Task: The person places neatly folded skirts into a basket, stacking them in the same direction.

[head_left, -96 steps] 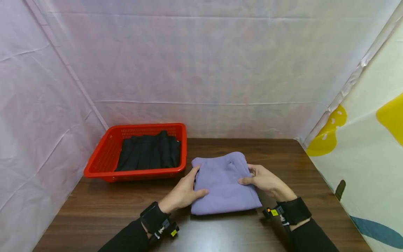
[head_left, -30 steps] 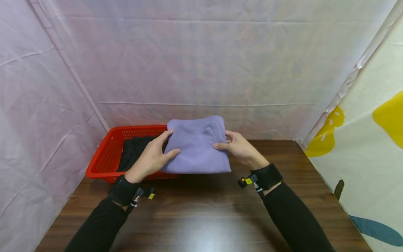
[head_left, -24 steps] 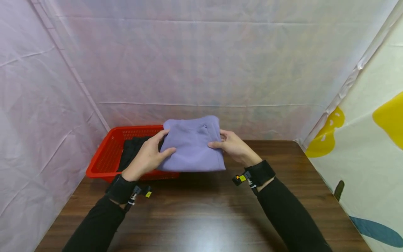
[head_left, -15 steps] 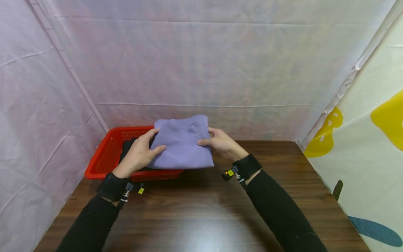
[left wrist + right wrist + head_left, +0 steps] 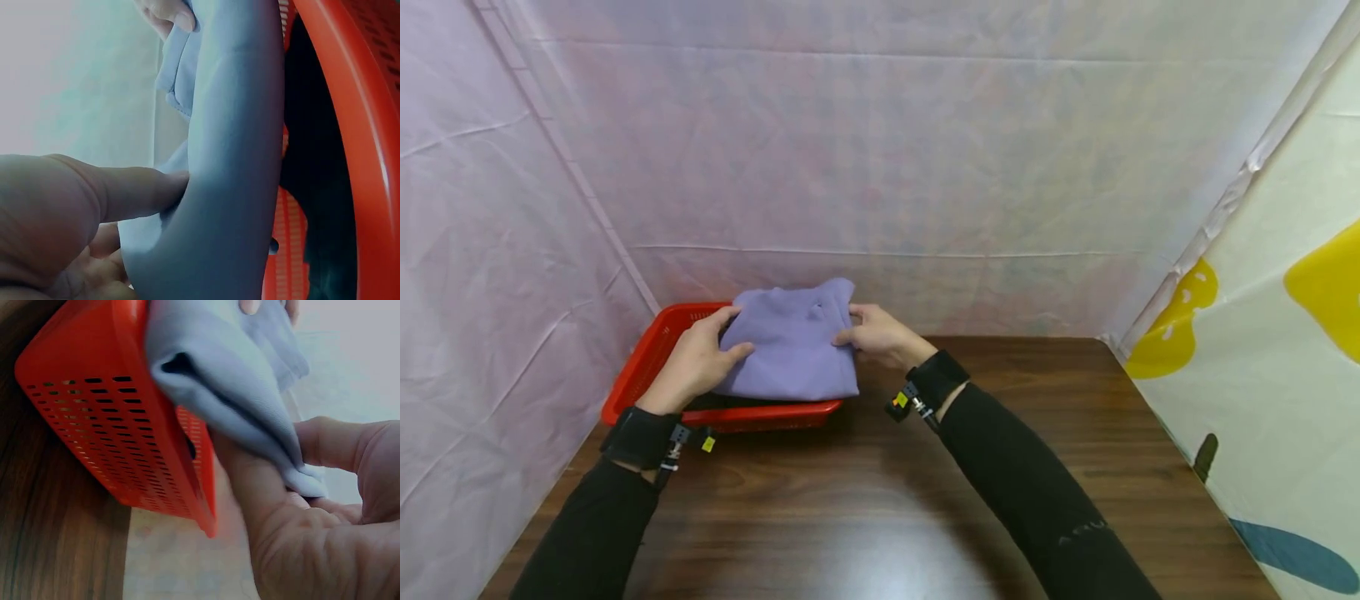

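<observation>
A folded lavender garment is held level over the red plastic basket, covering most of its opening in the head view. My left hand grips its left edge, thumb on top and fingers underneath. At the opposite edge my right hand pinches the layers between thumb and fingers. The right wrist view shows the garment's folded layers right at the basket's rim. Dark cloth lies inside the basket below the garment, mostly hidden in the head view.
The basket stands at the back left of a brown wooden table. A pale fabric wall rises close behind it. To the right hangs a white cloth with yellow and blue shapes. Each wrist wears a black strap with a small camera.
Both hands have lifted the garment off the table and carried it left and away from me, from beside the basket to over it. The dark cloth has become mostly covered.
</observation>
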Available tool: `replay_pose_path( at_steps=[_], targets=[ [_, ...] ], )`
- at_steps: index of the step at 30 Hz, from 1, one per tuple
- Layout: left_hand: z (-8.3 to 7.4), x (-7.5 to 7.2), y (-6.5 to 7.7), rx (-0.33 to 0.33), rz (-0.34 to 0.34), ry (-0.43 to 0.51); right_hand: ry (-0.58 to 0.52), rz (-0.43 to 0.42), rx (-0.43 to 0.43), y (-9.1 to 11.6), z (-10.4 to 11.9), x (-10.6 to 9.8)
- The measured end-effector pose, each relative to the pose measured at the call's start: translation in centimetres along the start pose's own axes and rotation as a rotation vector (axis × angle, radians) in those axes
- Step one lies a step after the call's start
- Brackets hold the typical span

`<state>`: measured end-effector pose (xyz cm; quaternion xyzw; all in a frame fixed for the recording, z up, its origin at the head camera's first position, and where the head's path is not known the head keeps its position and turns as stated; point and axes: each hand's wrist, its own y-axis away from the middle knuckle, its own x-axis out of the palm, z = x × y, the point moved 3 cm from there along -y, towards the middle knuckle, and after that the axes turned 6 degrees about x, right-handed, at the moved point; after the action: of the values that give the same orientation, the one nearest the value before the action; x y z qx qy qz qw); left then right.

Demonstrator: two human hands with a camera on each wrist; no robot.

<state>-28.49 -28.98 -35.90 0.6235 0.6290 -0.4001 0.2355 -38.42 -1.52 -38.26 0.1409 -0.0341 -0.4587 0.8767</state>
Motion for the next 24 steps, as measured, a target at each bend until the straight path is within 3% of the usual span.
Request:
replay_pose_path(
  at_steps=[8, 15, 19, 22, 24],
  targets=[
    [2.1, -1.1, 0.0, -0.035, -0.003, -0.056, 0.113, -0.042, -0.060, -1.6, 0.4, 2.0],
    [3.1, -1.2, -0.1, -0.073, 0.008, -0.070, 0.162, -0.051, -0.058, -2.6, 0.2, 3.0],
    [3.7, -0.6, -0.1, -0.084, 0.040, -0.057, 0.489, -0.129, -0.130, -2.2, 0.4, 3.1],
    [3.9, -0.1, 0.1, -0.056, 0.021, -0.072, 0.770, -0.245, -0.236, -1.4, 0.7, 3.0],
    [3.8, 0.0, 0.2, -0.039, 0.002, -0.085, 0.850, -0.297, -0.287, -0.8, 0.9, 2.9]
  ],
)
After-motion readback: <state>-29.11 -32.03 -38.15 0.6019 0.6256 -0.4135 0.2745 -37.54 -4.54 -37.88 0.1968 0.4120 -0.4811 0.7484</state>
